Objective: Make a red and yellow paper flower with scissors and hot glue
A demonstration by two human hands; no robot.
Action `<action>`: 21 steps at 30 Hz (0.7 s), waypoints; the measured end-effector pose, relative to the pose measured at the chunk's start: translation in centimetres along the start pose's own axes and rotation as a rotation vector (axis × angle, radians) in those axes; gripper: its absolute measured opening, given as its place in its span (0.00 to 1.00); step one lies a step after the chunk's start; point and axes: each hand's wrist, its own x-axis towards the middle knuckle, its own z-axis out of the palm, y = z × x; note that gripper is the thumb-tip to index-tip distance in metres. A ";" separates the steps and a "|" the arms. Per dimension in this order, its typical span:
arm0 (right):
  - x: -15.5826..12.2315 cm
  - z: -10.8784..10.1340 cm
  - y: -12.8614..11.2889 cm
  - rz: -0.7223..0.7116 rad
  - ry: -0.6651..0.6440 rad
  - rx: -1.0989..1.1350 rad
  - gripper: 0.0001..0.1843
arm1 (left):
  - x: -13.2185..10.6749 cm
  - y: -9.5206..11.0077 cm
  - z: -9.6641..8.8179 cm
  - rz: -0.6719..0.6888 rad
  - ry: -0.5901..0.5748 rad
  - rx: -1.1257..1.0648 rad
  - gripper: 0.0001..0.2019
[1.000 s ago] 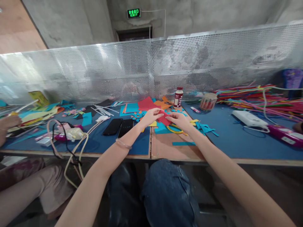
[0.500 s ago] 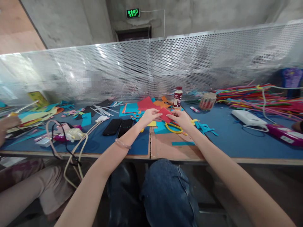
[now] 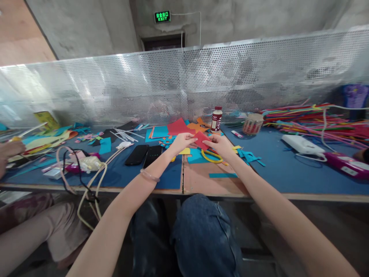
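A small piece of red paper [image 3: 202, 141] is held up between my two hands over the table. My left hand [image 3: 185, 141] pinches its left edge, and my right hand [image 3: 218, 144] grips the right edge between thumb and fingers. Just below my right hand are the yellow handles of what look like scissors [image 3: 212, 156], resting on blue paper [image 3: 196, 156]. Behind my hands lies a larger red sheet [image 3: 178, 126] beside orange paper [image 3: 198, 126]. A blue paper strip [image 3: 222, 175] lies nearer the table edge.
Two phones [image 3: 137, 155] lie left of my arms, near tangled cables [image 3: 96, 173]. A brown-labelled bottle [image 3: 217, 120] and a clear jar [image 3: 252, 124] stand behind. Colourful pipe cleaners [image 3: 311, 117] and a white power strip [image 3: 302, 144] are at right. Another person's hand [image 3: 11, 150] works at far left.
Almost nothing differs. Both hands keep their hold on the red paper in nearly the same place; the paper's angle shifts very slightly.
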 end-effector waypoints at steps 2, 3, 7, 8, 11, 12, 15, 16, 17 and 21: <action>0.0 0.0 0.1 0.004 -0.001 0.010 0.19 | 0.0 0.0 0.0 -0.001 0.001 0.001 0.13; 0.0 0.1 0.1 0.007 0.000 0.015 0.19 | 0.0 0.0 0.0 -0.002 0.001 0.003 0.13; 0.0 0.0 0.2 0.021 -0.004 0.042 0.19 | 0.1 0.0 -0.1 -0.004 -0.005 0.009 0.12; 0.0 0.0 0.2 0.027 -0.015 0.054 0.19 | 0.1 0.0 -0.2 -0.004 -0.006 0.011 0.12; -0.1 0.1 0.1 0.057 -0.074 0.095 0.19 | 0.2 -0.1 -0.3 -0.005 0.002 0.020 0.12; -0.1 0.2 0.1 0.072 -0.101 0.111 0.19 | 0.2 -0.1 -0.4 -0.006 0.006 0.025 0.12; -0.3 0.4 -0.1 0.113 -0.187 0.165 0.17 | 0.4 -0.2 -0.5 -0.007 0.016 0.040 0.12; -0.3 0.4 -0.1 0.121 -0.210 0.182 0.16 | 0.5 -0.3 -0.6 -0.006 0.019 0.044 0.12; -0.3 0.5 -0.1 0.126 -0.226 0.197 0.16 | 0.6 -0.3 -0.6 -0.005 0.023 0.047 0.13; -0.2 0.6 0.2 0.131 -0.240 0.220 0.15 | 0.8 -0.5 -0.8 0.004 0.031 0.061 0.14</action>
